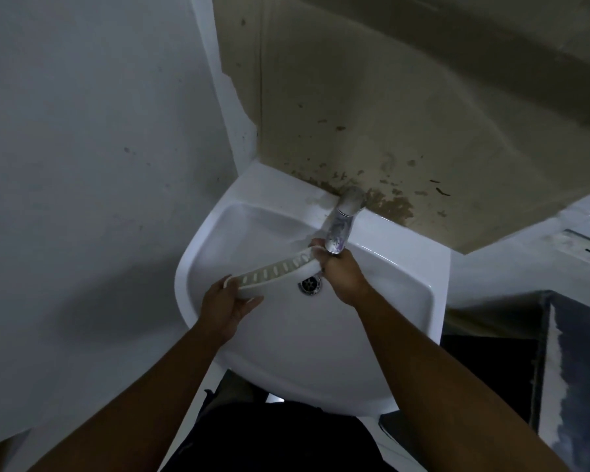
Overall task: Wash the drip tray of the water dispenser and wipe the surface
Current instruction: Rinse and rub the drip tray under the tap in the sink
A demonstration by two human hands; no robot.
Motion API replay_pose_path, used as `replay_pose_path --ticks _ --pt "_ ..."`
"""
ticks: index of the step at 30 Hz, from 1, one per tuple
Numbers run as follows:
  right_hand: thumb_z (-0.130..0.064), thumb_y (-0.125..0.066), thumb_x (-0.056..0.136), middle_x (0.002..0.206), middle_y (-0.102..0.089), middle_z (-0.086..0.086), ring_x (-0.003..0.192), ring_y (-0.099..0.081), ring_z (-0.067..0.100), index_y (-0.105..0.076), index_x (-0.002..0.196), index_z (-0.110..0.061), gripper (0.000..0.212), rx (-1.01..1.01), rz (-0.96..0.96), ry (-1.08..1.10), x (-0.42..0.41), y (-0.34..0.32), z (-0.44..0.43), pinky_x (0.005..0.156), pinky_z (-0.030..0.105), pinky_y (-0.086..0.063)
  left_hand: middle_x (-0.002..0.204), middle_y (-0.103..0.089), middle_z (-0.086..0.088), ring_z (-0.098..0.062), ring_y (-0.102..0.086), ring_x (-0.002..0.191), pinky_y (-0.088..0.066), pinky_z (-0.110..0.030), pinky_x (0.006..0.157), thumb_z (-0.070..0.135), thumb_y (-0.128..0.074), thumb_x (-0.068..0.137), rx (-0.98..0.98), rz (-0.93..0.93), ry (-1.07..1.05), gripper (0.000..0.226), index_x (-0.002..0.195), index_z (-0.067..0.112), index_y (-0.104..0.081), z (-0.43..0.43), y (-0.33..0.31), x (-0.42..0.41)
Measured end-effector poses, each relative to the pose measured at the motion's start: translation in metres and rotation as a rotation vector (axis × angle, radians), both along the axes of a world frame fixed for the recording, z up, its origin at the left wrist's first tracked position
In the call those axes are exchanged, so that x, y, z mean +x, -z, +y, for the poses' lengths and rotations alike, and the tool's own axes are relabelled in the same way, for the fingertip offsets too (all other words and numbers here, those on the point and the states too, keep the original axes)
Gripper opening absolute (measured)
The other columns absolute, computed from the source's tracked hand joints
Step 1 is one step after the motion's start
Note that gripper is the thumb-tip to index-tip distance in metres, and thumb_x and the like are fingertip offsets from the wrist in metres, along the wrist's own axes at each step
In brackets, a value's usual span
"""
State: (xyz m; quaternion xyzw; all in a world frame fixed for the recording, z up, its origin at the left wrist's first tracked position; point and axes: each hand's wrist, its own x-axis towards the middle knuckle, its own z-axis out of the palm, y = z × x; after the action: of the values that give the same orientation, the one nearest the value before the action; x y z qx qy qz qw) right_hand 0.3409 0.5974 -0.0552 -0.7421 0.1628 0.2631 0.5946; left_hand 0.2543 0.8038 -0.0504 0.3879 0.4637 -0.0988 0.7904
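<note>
A long white drip tray (276,271) with a row of slots is held over the white sink basin (239,233), slanting up to the right. My left hand (227,306) grips its lower left end. My right hand (343,275) holds its upper right end, directly under the spout of the chrome tap (342,221). The drain (309,284) shows just below the tray. No water stream can be made out in the dim light.
A grey wall stands close on the left. Behind the tap is a stained beige wall (389,137). A white ledge (559,240) and a dark mat or floor area (579,369) lie to the right of the sink.
</note>
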Motion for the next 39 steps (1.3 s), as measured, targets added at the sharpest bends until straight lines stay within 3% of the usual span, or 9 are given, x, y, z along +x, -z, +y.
replay_pose_path --ticks 5,9,15,19,23,27,31,35,39 --pt "-0.039 -0.062 0.089 0.078 -0.067 0.016 0.077 -0.07 0.031 -0.069 0.086 0.007 0.047 -0.211 -0.018 -0.038 -0.005 0.0 -0.005 0.075 0.043 -0.059 0.127 -0.039 -0.02 -0.036 -0.045 0.112 -0.047 -0.05 0.087 0.01 -0.042 0.1 0.012 0.042 -0.026 0.037 0.134 -0.003 -0.038 0.0 0.004 -0.002" --pt "-0.016 -0.055 0.093 0.103 -0.072 0.018 0.098 -0.067 0.03 -0.076 0.098 -0.003 0.025 -0.333 -0.063 0.071 -0.006 -0.007 -0.002 0.089 0.04 -0.055 0.123 -0.049 -0.018 -0.029 -0.052 0.107 -0.051 -0.044 0.086 0.014 -0.044 0.1 0.037 0.012 -0.006 0.028 0.122 -0.002 -0.049 -0.008 0.005 -0.004" --pt "-0.016 -0.067 0.09 0.093 -0.067 0.001 0.085 -0.064 0.014 -0.064 0.094 -0.02 0.006 0.211 0.084 0.05 -0.009 -0.021 -0.003 0.079 0.031 -0.055 0.111 -0.063 -0.01 -0.019 -0.061 0.102 -0.059 -0.027 0.075 0.01 -0.06 0.09 -0.133 -0.086 -0.033 0.011 0.1 0.004 -0.061 -0.012 0.004 0.001" --pt "-0.032 -0.07 0.087 0.079 -0.071 0.017 0.07 -0.065 0.023 -0.069 0.092 -0.006 0.027 -0.035 -0.038 0.056 -0.013 -0.016 -0.015 0.066 0.034 -0.056 0.095 -0.06 -0.004 -0.017 -0.056 0.091 -0.057 -0.026 0.065 0.018 -0.078 0.074 -0.068 0.049 0.231 0.036 0.106 0.008 -0.063 -0.019 0.003 0.009" --pt "-0.027 -0.059 0.095 0.077 -0.067 0.019 0.059 -0.064 0.021 -0.069 0.1 0.003 0.032 -0.056 -0.009 0.169 -0.017 -0.016 -0.031 0.049 0.024 -0.054 0.121 -0.054 -0.006 -0.025 -0.049 0.114 -0.051 -0.039 0.084 0.026 -0.081 0.072 0.022 0.078 0.302 0.055 0.12 0.014 -0.055 -0.032 0.008 0.019" --pt "-0.031 -0.051 0.099 0.077 -0.069 0.021 0.06 -0.065 0.024 -0.069 0.095 0.002 0.038 -0.133 0.008 0.216 -0.026 -0.024 -0.051 0.055 0.03 -0.059 0.135 -0.045 -0.006 -0.026 -0.047 0.123 -0.046 -0.048 0.097 0.022 -0.084 0.068 0.074 0.04 0.346 0.102 0.144 0.023 -0.017 -0.059 0.011 0.032" --pt "-0.028 -0.048 0.101 0.077 -0.069 0.019 0.061 -0.065 0.025 -0.068 0.098 0.003 0.038 -0.14 -0.044 0.247 -0.038 -0.035 -0.072 0.061 0.035 -0.06 0.131 -0.044 0.0 -0.021 -0.052 0.116 -0.053 -0.038 0.079 0.052 -0.093 0.028 0.17 0.053 0.507 0.133 0.138 0.03 -0.021 -0.084 0.013 0.044" --pt "-0.025 -0.05 0.1 0.076 -0.07 0.013 0.06 -0.065 0.019 -0.068 0.097 -0.006 0.026 -0.135 -0.13 0.278 -0.051 -0.053 -0.092 0.062 0.027 -0.061 0.105 -0.07 -0.009 -0.022 -0.069 0.089 -0.056 -0.035 0.073 0.046 -0.097 0.03 0.173 -0.106 0.527 0.1 0.114 0.007 -0.059 -0.103 0.027 0.051" --pt "-0.03 -0.052 0.099 0.084 -0.072 0.012 0.07 -0.069 0.021 -0.068 0.104 -0.014 0.024 -0.142 -0.157 0.337 -0.062 -0.058 -0.11 0.07 0.034 -0.062 0.066 -0.063 0.0 -0.007 -0.051 0.046 -0.043 -0.017 0.052 0.021 -0.089 0.059 0.076 -0.22 0.493 0.041 0.089 0.01 -0.065 -0.12 0.01 0.053"
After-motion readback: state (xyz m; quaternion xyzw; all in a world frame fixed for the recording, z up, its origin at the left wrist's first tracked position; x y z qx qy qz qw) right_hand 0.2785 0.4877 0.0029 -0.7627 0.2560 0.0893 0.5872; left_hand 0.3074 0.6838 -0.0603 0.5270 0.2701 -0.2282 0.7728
